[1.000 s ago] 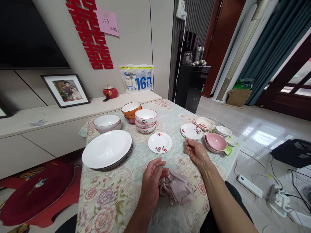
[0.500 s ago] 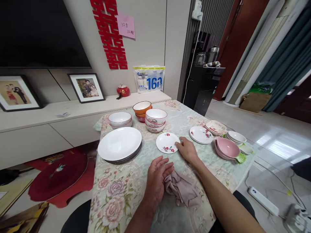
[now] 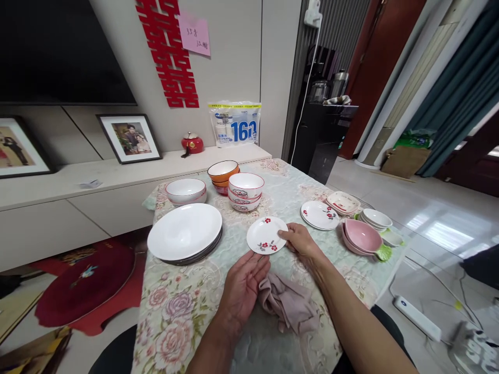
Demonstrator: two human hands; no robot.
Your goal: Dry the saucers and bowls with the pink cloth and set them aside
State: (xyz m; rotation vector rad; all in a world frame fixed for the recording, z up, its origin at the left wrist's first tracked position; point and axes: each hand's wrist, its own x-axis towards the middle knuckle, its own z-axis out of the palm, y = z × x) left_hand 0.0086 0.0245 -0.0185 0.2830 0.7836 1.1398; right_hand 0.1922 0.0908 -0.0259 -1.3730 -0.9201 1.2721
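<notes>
A small white plate (image 3: 266,235) with red flowers is gripped at its right edge by my right hand (image 3: 302,241), thumb on top. My left hand (image 3: 246,278) lies palm up with fingers stretched out, its fingertips at the plate's near rim; whether they touch it I cannot tell. Beside my left hand a crumpled mauve cloth (image 3: 290,304) rests on the flowered tablecloth (image 3: 187,332). Two matching flowered plates (image 3: 318,215) are stacked to the right of my right hand.
Large white plates (image 3: 185,231) are stacked at left. Behind them stand white bowls (image 3: 186,191), orange bowls (image 3: 223,171) and patterned bowls (image 3: 245,192). At right sit pink bowls (image 3: 362,237), small white bowls (image 3: 376,219) and squarish dishes (image 3: 343,202). A power strip (image 3: 418,318) lies on the floor.
My right hand has lifted and tilted the small plate slightly toward me. My left palm has turned upward, its fingers now at the plate's near edge. The camera view has shifted a little.
</notes>
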